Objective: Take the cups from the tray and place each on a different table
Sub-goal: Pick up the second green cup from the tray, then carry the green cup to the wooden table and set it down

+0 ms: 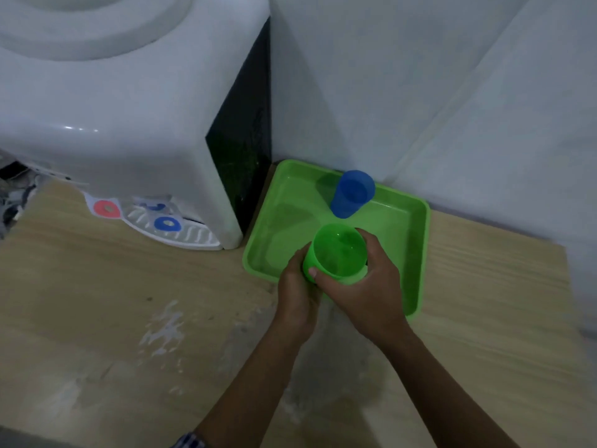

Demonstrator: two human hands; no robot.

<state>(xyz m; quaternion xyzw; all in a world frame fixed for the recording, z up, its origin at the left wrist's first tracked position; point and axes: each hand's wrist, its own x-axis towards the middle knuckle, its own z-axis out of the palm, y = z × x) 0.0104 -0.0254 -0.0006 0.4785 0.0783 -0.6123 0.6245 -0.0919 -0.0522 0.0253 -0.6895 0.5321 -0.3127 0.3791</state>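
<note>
Both hands are wrapping around the green cup (336,253) here, holding it over the near edge of the green tray (416,240). The left hand (297,286) is cupping the cup's left side with its fingers curled around the wall, and the right hand (365,286) is gripping it from the right, thumb lying across the front just under the rim and fingers reaching around the far side. The cup is sitting upright, mouth open to the camera; can't tell if its base is touching the tray or not. The blue cup (352,194) is standing on its own at the far side of the tray, close to the wall. The tray is sitting on a wooden table (97,302), right beside a white water dispenser (129,124) on its left.
</note>
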